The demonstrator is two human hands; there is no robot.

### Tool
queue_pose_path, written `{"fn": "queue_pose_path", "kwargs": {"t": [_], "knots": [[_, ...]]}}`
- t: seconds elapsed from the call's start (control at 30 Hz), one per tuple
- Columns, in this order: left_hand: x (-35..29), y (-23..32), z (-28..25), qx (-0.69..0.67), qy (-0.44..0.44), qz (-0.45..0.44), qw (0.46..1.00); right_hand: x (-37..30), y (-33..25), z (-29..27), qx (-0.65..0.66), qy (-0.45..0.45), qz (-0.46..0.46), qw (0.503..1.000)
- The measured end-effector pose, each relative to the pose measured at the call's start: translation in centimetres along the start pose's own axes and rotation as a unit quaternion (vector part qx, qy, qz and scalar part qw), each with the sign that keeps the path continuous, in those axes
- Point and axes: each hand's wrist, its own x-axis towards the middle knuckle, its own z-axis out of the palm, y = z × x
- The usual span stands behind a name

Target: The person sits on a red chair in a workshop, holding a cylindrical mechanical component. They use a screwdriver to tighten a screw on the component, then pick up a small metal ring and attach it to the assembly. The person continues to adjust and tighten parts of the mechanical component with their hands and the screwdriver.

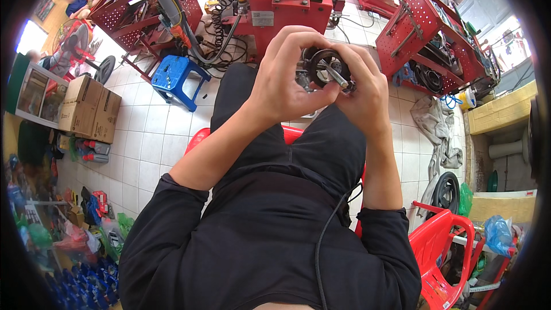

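Both hands are raised above my lap around a dark round metal part (321, 60) with a ring-shaped rim and an open centre. My left hand (285, 74) curls over it from the left, its fingers arched along the top and its thumb pointing to the right hand. On the right side, my right hand (364, 83) has its fingers wrapped round the rim. A slim silver metal piece (337, 76) slants out by the two thumbs. I cannot make out its kind or whether it belongs to the round part. The fingers partly hide both.
Ahead stands a red machine (291, 8) with hoses and a coiled cable. A blue plastic stool (179, 80) is at front left, cardboard boxes (89, 108) farther left. A red tool cart (430, 40) stands at right, a red plastic chair (442, 252) at lower right.
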Motion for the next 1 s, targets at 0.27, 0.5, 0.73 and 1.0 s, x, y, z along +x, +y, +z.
{"fn": "queue_pose_path", "kwargs": {"t": [0.27, 0.5, 0.73, 1.0], "knots": [[-0.4, 0.0, 0.2, -0.015, 0.011, -0.031, 0.999, 0.1, -0.2, -0.3, 0.0, -0.018, 0.011, 1.0], [0.1, -0.2, -0.6, 0.072, -0.032, 0.064, 0.995, 0.1, 0.0, 0.0, -0.024, -0.004, -0.008, 1.0], [0.7, -0.8, -1.0, 0.082, -0.056, 0.106, 0.989, 0.2, -0.3, -0.1, -0.013, -0.003, -0.004, 1.0], [1.6, -0.2, -1.9, 0.046, -0.14, 0.058, 0.987, 0.3, -0.7, -0.1, 0.0, -0.02, -0.009, 1.0]]}}
